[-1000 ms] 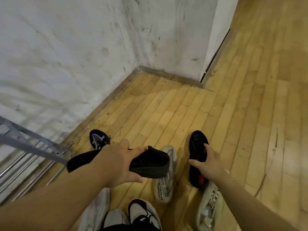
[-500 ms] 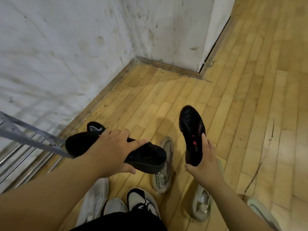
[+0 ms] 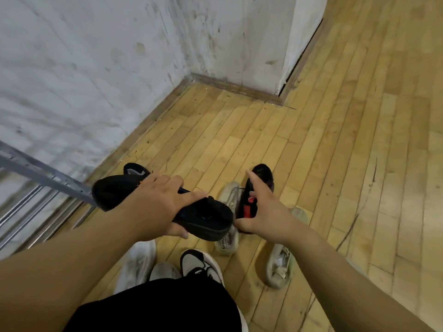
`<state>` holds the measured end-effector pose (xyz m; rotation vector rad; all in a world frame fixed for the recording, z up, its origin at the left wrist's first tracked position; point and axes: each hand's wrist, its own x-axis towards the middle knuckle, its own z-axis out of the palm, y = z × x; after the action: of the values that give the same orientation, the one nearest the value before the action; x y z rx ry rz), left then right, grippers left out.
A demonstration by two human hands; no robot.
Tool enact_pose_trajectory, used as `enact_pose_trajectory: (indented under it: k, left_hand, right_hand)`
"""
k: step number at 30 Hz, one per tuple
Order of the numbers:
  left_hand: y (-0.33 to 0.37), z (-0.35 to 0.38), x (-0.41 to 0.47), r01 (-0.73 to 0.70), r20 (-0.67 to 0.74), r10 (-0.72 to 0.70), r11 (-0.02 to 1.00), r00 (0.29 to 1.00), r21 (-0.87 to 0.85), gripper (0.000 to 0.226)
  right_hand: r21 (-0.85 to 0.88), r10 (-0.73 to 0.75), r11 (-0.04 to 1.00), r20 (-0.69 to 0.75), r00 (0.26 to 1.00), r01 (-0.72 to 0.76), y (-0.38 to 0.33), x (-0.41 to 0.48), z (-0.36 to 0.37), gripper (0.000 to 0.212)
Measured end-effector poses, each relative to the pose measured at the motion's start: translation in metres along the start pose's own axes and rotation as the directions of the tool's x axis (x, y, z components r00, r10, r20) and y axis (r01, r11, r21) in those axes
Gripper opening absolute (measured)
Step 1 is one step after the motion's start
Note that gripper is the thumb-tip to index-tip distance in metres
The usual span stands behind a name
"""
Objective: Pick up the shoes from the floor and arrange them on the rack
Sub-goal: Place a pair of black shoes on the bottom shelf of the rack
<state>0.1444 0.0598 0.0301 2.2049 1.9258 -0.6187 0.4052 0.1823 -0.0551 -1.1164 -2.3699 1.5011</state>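
- Head view: left hand [image 3: 155, 207] has fingers [image 3: 167, 182] closed around a black shoe [image 3: 112, 192] near the rack [image 3: 48, 174], likely for placing.
- Right hand [image 3: 262, 209] grips the matching shoe [image 3: 262, 172], probably to keep the pair together.

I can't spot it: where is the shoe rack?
In the head view, the metal rack is at the far left against the wall, just beyond the toe of the black shoe the left hand holds.

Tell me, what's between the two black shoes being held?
In the head view, a pale sneaker shows on the floor between the black shoe in the left hand and the black-and-red shoe in the right hand.
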Motion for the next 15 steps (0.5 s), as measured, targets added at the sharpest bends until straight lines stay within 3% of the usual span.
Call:
enact_pose_trajectory:
  k: [5,9,15]
  left_hand:
    - [-0.017,0.010,-0.025,0.141,0.106,-0.124,0.975,0.987,-0.170,0.105]
    - [-0.031,0.006,-0.052,0.289,0.220,-0.228,0.908,0.948,-0.304,0.105]
    - [-0.063,-0.003,-0.142,0.429,0.098,-0.457,0.709,0.884,-0.560,0.100]
  right_hand:
    - [0.007,-0.185,0.982,0.298,0.937,0.191,-0.056,0.009,0.035,0.124]
    - [-0.078,-0.271,0.949,0.297,0.916,0.306,-0.091,0.031,0.066,0.123]
    - [-0.047,-0.446,0.870,0.356,0.822,0.492,-0.181,0.051,0.086,0.116]
